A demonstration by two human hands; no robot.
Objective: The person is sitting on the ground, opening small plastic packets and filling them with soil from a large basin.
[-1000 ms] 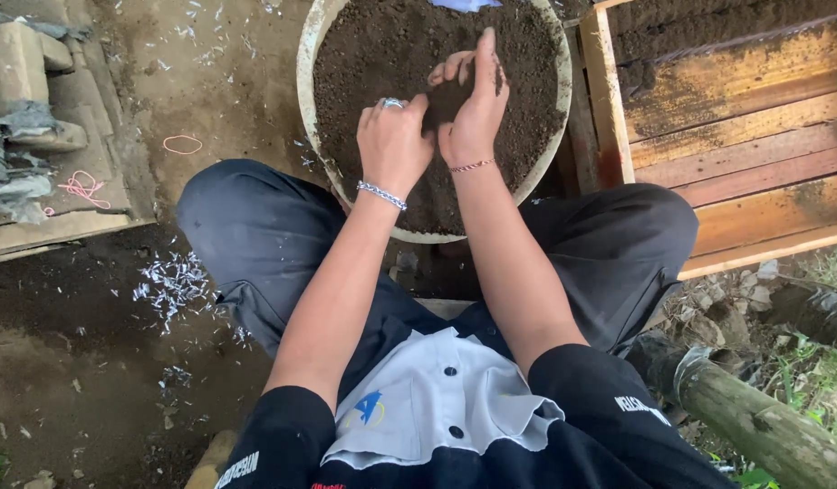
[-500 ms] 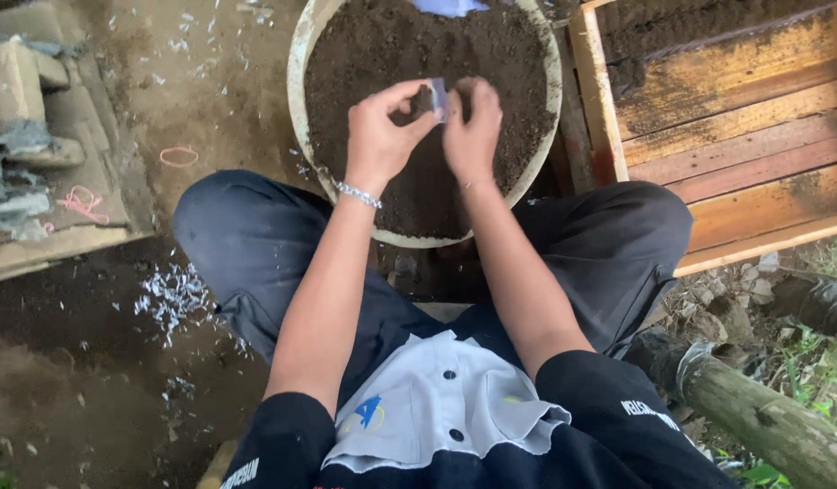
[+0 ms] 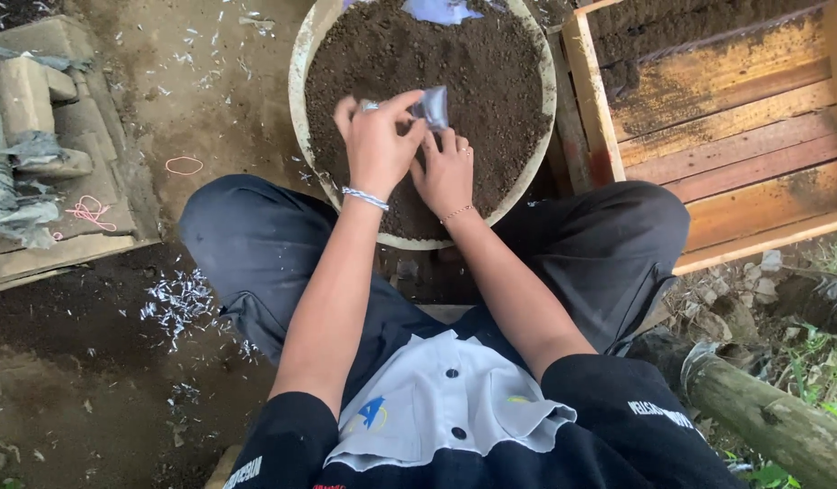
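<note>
Head view: both hands are up over the basin (image 3: pixel 296 81) of dark soil (image 3: pixel 491 72), and they've closed in together since a moment ago, when the right one was stretched out flat over the dirt. Now the left hand (image 3: pixel 375 145) pinches a small clear plastic bag (image 3: pixel 432 107) at its top edge, thumb and forefinger narrow and tight on it. The right hand (image 3: pixel 446 172) sits just below and beside, its fingers (image 3: pixel 437 145) curled up against the bag's lower part, touching it; whether they grip or only steady it, I can't tell. The bag hangs just above the soil, right between the two sets of fingers, so the work has moved from the dirt to the bag itself. Beyond the fingers, at the basin's far rim, lies a pale plastic scrap (image 3: pixel 441 9). Right of them stands a wooden crate (image 3: pixel 735 136); well left, a rubber band (image 3: pixel 184 165) on the ground.
</note>
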